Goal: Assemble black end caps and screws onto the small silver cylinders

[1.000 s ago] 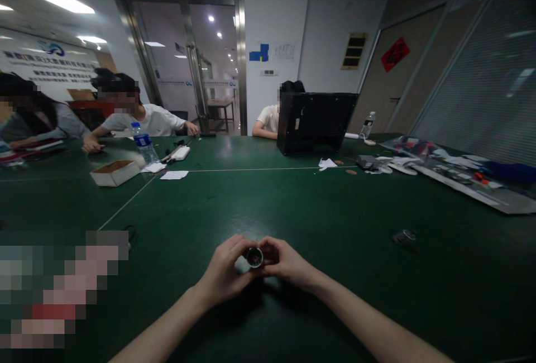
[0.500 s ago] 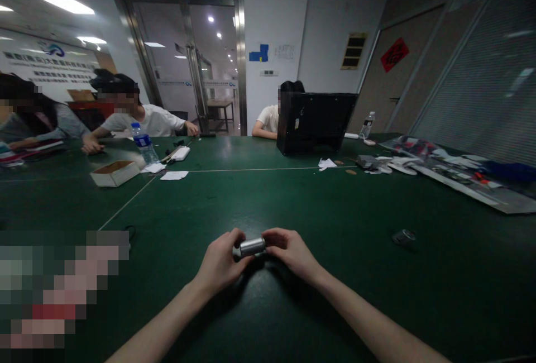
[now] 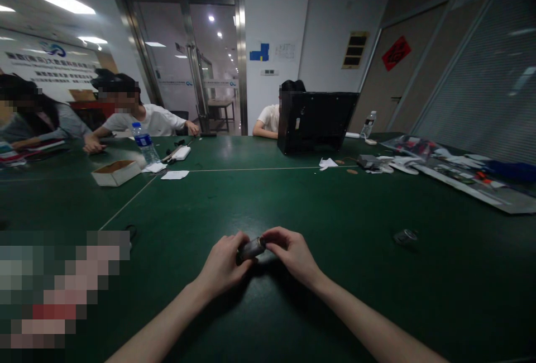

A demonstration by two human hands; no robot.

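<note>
A silver-grey metal cylinder (image 3: 252, 248), which looks like a small motor, is held between my two hands just above the green table (image 3: 268, 318). My left hand (image 3: 226, 259) is closed around its left end, thumb below and fingers above. At the other end, the fingertips and thumb of my right hand (image 3: 288, 247) pinch the rim. The cylinder tilts slightly, its right end higher. Both of its ends are partly covered by my fingers. A second grey metal cylinder (image 3: 405, 237) lies on the table to the right of my right hand.
Across the table are an open white box (image 3: 116, 174), a water bottle (image 3: 146, 145), paper scraps (image 3: 175, 175) and a black monitor-like case (image 3: 318, 123). A cluttered board (image 3: 477, 184) lies at right. Several people sit at the far side. A blurred patch covers the lower left.
The cylinder has turned in my fingers, tilting its right end a little higher and showing a duller, darker side. My left hand has shifted slightly; the right keeps its pinch.
</note>
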